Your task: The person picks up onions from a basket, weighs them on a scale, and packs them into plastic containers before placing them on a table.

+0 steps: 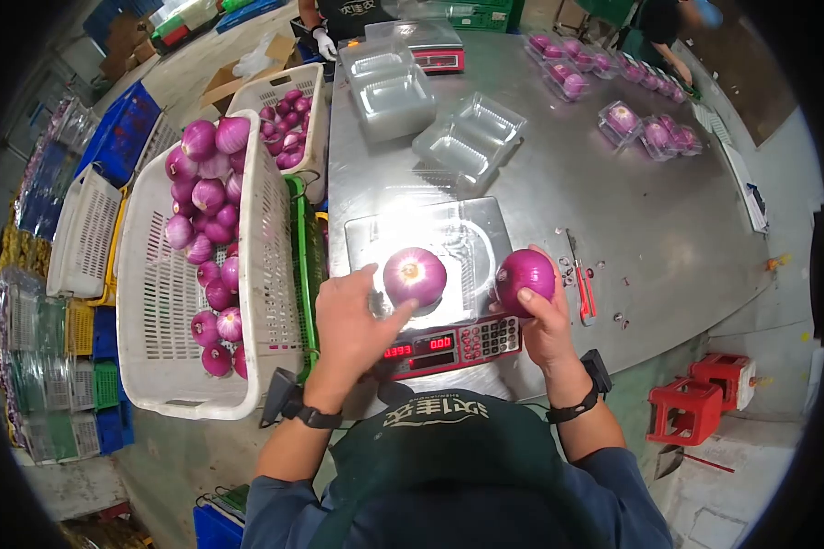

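Head view: one round purple onion (415,277) sits on a flat-topped red electronic scale (449,350); the left hand (346,316) is open around its left side, thumb against it. The right hand (547,316) grips a second purple onion (525,283) at the scale's right edge. The scale lies near the close edge of the grey metal surface (650,238), two white plastic crates of onions (270,265) (319,137) beyond the left edge. One red-handled knife (585,293) lies right of the right hand; bare metal spreads between it and two clear onion packs (621,124) (670,138).
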### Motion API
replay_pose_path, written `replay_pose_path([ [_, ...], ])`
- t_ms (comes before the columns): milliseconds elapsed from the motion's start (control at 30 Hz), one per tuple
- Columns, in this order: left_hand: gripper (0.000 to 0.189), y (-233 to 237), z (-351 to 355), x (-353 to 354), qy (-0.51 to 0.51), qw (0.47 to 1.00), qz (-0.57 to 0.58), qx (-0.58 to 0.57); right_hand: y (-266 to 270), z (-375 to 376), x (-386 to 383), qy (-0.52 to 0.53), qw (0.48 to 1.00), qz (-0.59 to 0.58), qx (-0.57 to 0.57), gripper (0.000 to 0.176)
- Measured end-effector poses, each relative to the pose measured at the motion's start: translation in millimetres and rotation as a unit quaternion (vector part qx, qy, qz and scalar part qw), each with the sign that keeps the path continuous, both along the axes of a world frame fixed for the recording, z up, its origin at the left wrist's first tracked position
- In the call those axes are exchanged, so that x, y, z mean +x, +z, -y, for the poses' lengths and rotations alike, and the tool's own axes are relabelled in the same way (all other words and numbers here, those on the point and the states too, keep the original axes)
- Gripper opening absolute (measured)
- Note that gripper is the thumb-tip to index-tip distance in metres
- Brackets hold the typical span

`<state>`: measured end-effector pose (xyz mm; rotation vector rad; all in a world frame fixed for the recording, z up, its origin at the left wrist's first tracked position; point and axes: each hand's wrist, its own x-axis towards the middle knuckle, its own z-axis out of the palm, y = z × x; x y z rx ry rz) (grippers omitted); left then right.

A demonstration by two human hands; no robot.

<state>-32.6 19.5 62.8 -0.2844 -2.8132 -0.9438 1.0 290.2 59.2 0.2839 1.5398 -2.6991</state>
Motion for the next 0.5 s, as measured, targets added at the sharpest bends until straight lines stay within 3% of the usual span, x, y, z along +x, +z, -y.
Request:
replay_pose_path([
  [67, 0.068, 0.3, -19.5, -5.2, -0.015, 0.998, -0.006, -0.063, -2.7, -6.5, -1.4, -0.013, 1.0, 0.01, -0.01, 0.081],
  [133, 0.074, -6.2, -35.3, -10.1, -0.011, 0.98, -0.091, -0.175, -16.7, -7.2, -6.3, -0.016, 0.999, -0.031, 0.029, 0.087],
  [200, 0.077, -19.3, -45.0, -13.0, 0.0, 0.97, -0.129, -0.206, -27.9, -8.3, -15.3, 0.004, 0.996, -0.045, 0.08, 0.093],
  [333, 0.078, -26.5, -50.0, -19.3, 0.012, 0.985, -0.029, -0.168, -23.4, 13.7, -28.9, 0.036, 0.984, -0.093, 0.15, 0.097],
  [400, 0.074, -16.7, -48.9, -22.7, -0.008, 0.996, 0.081, -0.028, -15.9, 24.8, -34.7, 0.05, 0.955, -0.146, 0.253, 0.091],
  [433, 0.073, -25.4, -45.6, -23.9, -0.012, 0.996, 0.075, 0.04, -23.1, 27.5, -38.3, 0.051, 0.936, -0.171, 0.304, 0.09],
  [500, 0.075, -25.1, -44.5, -16.3, -0.001, 0.999, 0.02, 0.049, -25.3, 33.5, -40.0, 0.06, 0.914, -0.171, 0.363, 0.087],
])
